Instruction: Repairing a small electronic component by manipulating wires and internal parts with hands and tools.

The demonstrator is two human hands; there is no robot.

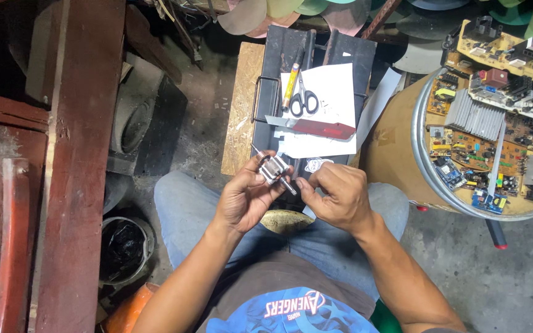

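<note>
A large cardboard drum [396, 148] with a metal rim stands at the person's right, filled to the top with loose circuit boards [495, 123] and a finned grey heat sink [475, 114]. A heavy red-brown timber post [81, 154] runs along the left, with a dark bucket [124, 246] at its foot. Ahead of the knees sits a black metal case [313, 68] serving as the worktop, resting partly on a pale board [245, 105]. On it lie white paper sheets [328, 92], a red strip [325, 128], black-handled scissors [304, 98] and a yellow pen-like tool [291, 83].

Over the lap, the left hand [245, 197] is closed around a small motor rotor [274, 168] — a metal core with a thin shaft projecting at both ends. It is held clear of the worktop, just above the knees. The right hand [334, 194] is pinched shut, thumb and forefinger meeting at the lower shaft tip; whether anything small is held between them cannot be told.

As to progress: the rotor is out of any housing and in hand, so by judgement the work is at a mid stage — inspection or shaft-end handling under way. No housing or matching part is identifiable nearby, and the tools on the case lie untouched.
</note>
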